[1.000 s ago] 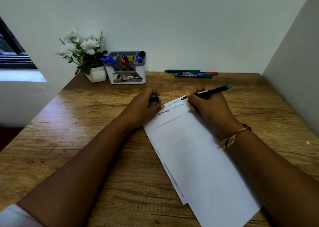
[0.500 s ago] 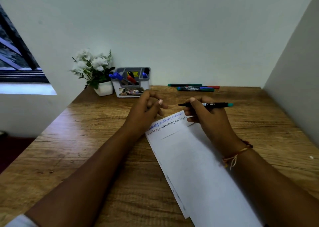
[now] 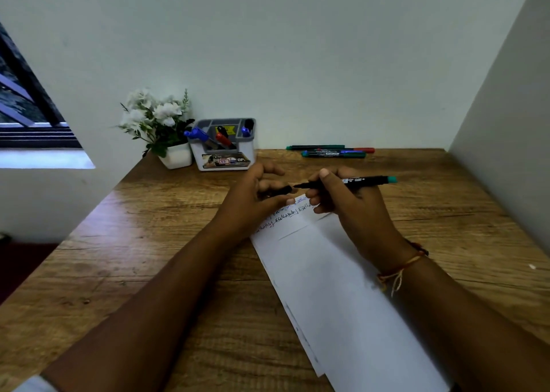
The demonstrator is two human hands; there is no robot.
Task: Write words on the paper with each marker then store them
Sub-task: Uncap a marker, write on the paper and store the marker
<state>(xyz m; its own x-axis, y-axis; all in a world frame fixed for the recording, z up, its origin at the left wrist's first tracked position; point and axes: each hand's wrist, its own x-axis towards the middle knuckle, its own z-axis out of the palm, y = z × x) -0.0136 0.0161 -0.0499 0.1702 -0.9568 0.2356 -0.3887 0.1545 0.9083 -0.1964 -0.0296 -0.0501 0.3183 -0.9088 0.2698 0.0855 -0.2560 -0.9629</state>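
Desk (image 3: 148,228): rough-grained brown wood, set in a pale-walled corner.
Paper (image 3: 342,287): smooth white sheets, laid at centre (handwriting at the far end).
Marker (image 3: 366,180): slim black barrel, teal end, gripped level by the right hand (image 3: 351,210) above the paper.
Cap (image 3: 279,190): black, pinched in the left hand (image 3: 253,201) at the marker's tip.

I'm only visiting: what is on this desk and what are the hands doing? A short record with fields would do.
Right hand: grips a black marker with a green end, held level over the paper
Left hand: pinches a small black cap, just off the marker's tip
Paper: white sheets on the wooden desk, handwriting at the far end
Holder: grey, pens inside, beside a flower pot
Spare markers: lying by the back wall
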